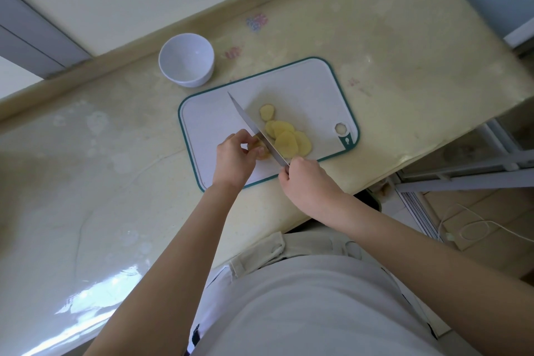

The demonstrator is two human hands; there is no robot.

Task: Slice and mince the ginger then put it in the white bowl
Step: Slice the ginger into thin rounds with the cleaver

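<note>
The left hand (235,157) pinches the last stub of ginger (262,150) in curled fingertips, near the board's (303,87) front edge and left of its middle. The right hand (306,179) is clenched round the handle of the knife (251,124). The blade runs diagonally over the board, close against the stub, with its tip towards the board's far left corner. Cut slices (287,139) lie overlapping on the board to the right of the blade. The bowl (199,78) stands on the worktop (404,66) just off the board's far left corner and looks empty.

Slicing seems nearly over; mincing and the move to the bowl remain. With so small a stub, the fingertips should stay tucked behind the knuckles. Laying the stub flat would likely be safer for the last cuts. Thin, even slices will stack and mince more cleanly.
</note>
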